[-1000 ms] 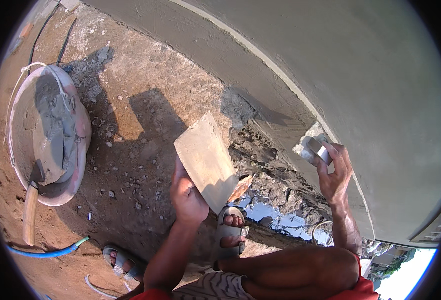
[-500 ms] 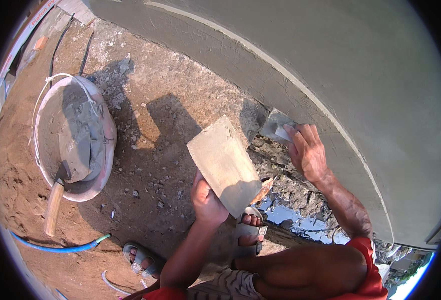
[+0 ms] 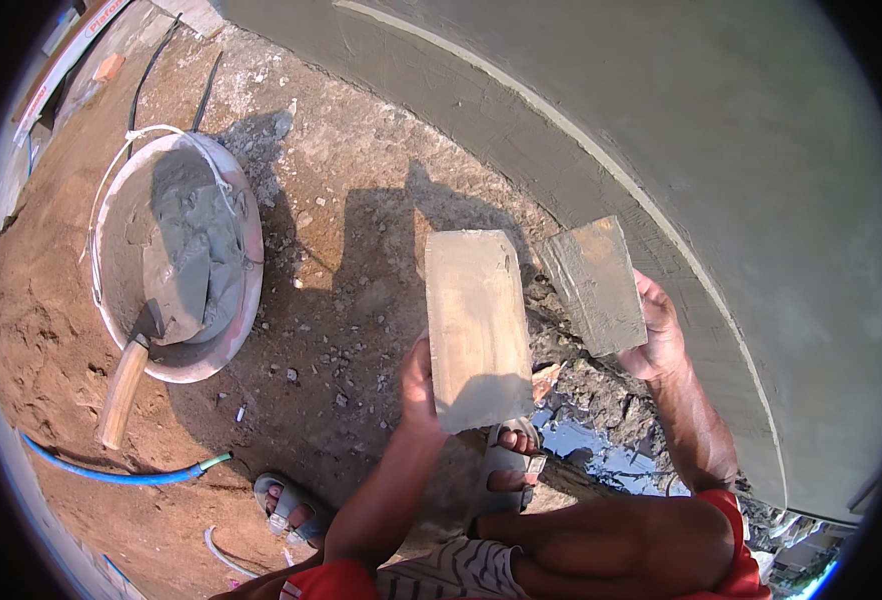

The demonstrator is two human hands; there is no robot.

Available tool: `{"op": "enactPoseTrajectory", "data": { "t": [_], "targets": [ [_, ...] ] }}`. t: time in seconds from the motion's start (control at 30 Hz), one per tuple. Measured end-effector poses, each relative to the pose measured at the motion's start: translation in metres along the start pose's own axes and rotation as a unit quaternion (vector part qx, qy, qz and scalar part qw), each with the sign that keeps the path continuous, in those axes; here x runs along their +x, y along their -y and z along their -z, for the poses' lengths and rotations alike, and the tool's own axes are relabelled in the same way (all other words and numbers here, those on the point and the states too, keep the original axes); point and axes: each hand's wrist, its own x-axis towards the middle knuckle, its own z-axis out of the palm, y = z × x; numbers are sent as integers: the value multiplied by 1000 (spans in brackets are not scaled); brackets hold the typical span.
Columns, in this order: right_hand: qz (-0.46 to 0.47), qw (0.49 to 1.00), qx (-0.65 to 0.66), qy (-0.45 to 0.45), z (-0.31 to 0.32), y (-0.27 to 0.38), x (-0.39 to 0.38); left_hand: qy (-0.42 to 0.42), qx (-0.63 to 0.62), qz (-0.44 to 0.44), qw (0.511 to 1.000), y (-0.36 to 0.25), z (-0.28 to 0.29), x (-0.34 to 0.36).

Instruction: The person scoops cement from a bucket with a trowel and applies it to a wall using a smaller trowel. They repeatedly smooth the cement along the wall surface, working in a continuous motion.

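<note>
My left hand (image 3: 421, 390) is closed on the near left edge of a rectangular, mortar-smeared hawk board (image 3: 476, 310), its broad face up. To its right, my right hand (image 3: 663, 335) grips a plastering float (image 3: 593, 285), whose flat, grey-coated face is turned toward me. That face hides the handle and most of the fingers. The board and the float are close together but apart. Beyond them on the right curves the grey plastered wall (image 3: 751, 190), with a pale raised ridge (image 3: 601, 165) running along its lower part.
At left stands a whitish bucket (image 3: 251, 270) of wet grey mortar (image 3: 196, 225), with a wooden-handled trowel (image 3: 123, 395) in it. A blue hose (image 3: 151, 476) lies nearby on the brown dirt. Dark water (image 3: 596, 450) and muddy rubble lie between my sandalled foot (image 3: 509, 465) and the wall.
My right hand has drawn the float back from the wall's base and turned its flat face toward me. The left hand has swung the board more upright and slightly right. The view has shifted a little.
</note>
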Motion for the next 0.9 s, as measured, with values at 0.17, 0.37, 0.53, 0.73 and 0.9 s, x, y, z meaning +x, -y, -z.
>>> {"op": "enactPoseTrajectory", "data": {
  "t": [0.17,0.37,0.53,0.73,0.9],
  "targets": [
    [13,999,-20,33,-3,6,20,-15,16,44,999,-2,-7,-1],
    [26,995,-67,66,-10,13,27,-32,38,52,997,-6,-12,-2],
    [14,986,-159,57,-10,9,25,-19,84,36,996,-6,-10,-3],
    [-14,926,-350,140,-26,9,-12,-74,137,40,987,-8,-2,-1],
    [7,993,-11,118,-15,2,-15,-82,-65,122,987,-6,0,2]
  ]
}}
